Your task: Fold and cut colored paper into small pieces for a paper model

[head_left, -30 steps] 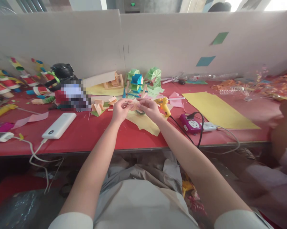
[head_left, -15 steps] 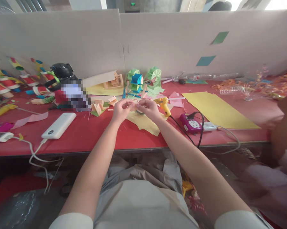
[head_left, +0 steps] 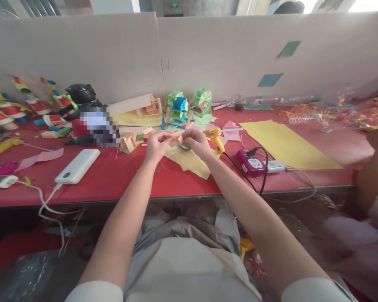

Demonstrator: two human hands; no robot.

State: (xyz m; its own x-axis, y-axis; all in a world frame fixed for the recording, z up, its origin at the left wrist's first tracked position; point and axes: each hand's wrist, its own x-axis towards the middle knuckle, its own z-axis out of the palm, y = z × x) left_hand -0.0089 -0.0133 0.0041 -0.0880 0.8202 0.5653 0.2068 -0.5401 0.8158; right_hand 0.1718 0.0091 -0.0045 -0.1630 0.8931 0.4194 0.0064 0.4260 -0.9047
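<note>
The paper piece, peach and small, sits pinched between both hands above the tabletop, over a yellow sheet; its folds are too small and too covered by fingers to make out. A greenish thing under the right hand is mostly hidden. The left hand curls its grip onto the piece's left end, the right hand's grip closes on the other. Both forearms reach forward, converging. A glue gun lies just right.
</note>
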